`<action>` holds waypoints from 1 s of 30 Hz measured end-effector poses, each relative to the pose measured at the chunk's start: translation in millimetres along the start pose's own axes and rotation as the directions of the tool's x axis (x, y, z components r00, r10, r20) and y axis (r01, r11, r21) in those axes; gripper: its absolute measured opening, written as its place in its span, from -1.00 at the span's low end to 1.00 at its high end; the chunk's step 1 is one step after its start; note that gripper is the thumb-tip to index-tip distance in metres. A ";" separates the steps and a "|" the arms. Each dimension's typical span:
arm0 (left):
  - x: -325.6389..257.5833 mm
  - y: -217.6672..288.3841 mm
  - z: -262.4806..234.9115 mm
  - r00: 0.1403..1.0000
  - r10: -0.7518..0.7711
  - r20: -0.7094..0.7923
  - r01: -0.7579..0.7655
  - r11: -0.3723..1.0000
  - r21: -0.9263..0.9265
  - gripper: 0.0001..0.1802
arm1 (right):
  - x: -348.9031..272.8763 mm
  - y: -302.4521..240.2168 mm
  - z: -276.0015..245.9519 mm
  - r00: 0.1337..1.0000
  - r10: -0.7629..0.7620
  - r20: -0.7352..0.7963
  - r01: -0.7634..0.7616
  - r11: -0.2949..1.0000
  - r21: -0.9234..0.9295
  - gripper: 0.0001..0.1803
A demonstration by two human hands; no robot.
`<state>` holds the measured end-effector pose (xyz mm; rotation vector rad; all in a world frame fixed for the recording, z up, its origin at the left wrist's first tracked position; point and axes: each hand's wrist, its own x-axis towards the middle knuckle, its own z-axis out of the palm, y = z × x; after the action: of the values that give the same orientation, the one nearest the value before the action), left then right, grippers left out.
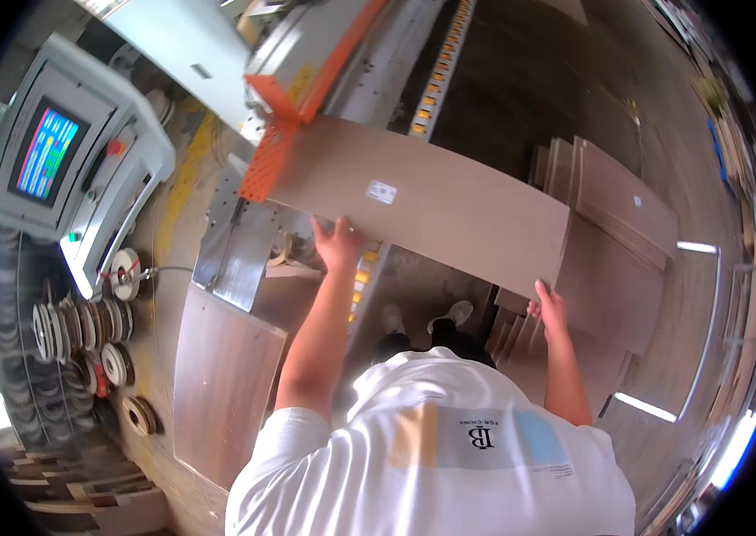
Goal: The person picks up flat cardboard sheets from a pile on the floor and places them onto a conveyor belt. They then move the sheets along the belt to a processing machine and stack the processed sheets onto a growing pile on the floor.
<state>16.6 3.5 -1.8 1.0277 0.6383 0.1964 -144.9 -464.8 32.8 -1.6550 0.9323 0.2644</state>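
Note:
A long brown wood panel (449, 201) with a white label lies across in front of me. Its left end rests against the orange guard (273, 156) of a machine. My left hand (336, 243) is at the panel's near edge, close to that end, with fingertips over the edge; its undersides are hidden. At the near right corner my right hand (550, 310) grips the panel, thumb on top and the other fingers curled below. The panel looks roughly level, and it covers part of the roller track.
Stacked brown panels (624, 201) stand to the right. A strip of yellow rollers (443, 67) runs away from me. At left are a control console (61, 156) with a lit screen, rolls of edge banding (83, 326) and a wood-grain panel (224, 384).

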 end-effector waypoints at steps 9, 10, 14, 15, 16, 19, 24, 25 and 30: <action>25.3 -27.9 31.4 0.984 0.004 0.180 -0.117 0.774 0.622 -0.25 | 71.3 26.0 1.7 0.999 -0.022 0.047 0.000 0.907 0.421 -0.33; 25.6 -46.0 21.6 0.964 0.036 0.262 -0.230 0.603 0.764 -0.28 | 70.7 30.3 6.2 0.997 0.004 0.075 -0.036 0.900 0.435 -0.31; -7.1 -69.7 37.0 0.814 0.204 0.544 -0.481 -0.289 0.828 -0.30 | 71.7 100.1 6.3 0.967 0.179 0.179 -0.238 0.881 0.408 -0.27; -12.3 -65.7 48.4 0.845 0.168 0.508 -0.463 -0.247 0.851 -0.31 | 70.3 118.9 6.9 0.952 0.235 0.195 -0.295 0.875 0.383 -0.28; -16.4 -59.0 55.7 0.877 0.135 0.461 -0.430 -0.208 0.879 -0.31 | 71.5 141.9 4.2 0.933 0.293 0.210 -0.351 0.870 0.345 -0.29; -16.8 -56.0 58.1 0.913 0.084 0.400 -0.378 -0.194 0.905 -0.31 | 76.1 205.3 -9.3 0.907 0.401 0.132 -0.422 0.871 0.251 -0.31; -18.2 -61.0 65.0 0.925 0.095 0.367 -0.324 -0.306 0.895 -0.28 | 109.5 316.5 -55.4 0.966 0.212 -0.149 -0.249 0.919 -0.305 -0.30; -21.5 -62.3 69.4 0.926 0.114 0.360 -0.308 -0.325 0.894 -0.28 | 118.3 315.6 -61.7 0.981 0.065 -0.183 -0.153 0.839 -0.522 -0.29; -25.8 -66.6 70.7 0.914 0.155 0.375 -0.299 -0.366 0.881 -0.26 | 166.3 262.9 -110.0 0.877 0.152 -0.456 -0.397 0.762 -0.512 -0.14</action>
<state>27.6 -94.3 -22.6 2.9862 0.3246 -0.1336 -250.1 -642.0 -224.9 -2.1933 1.5254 0.4824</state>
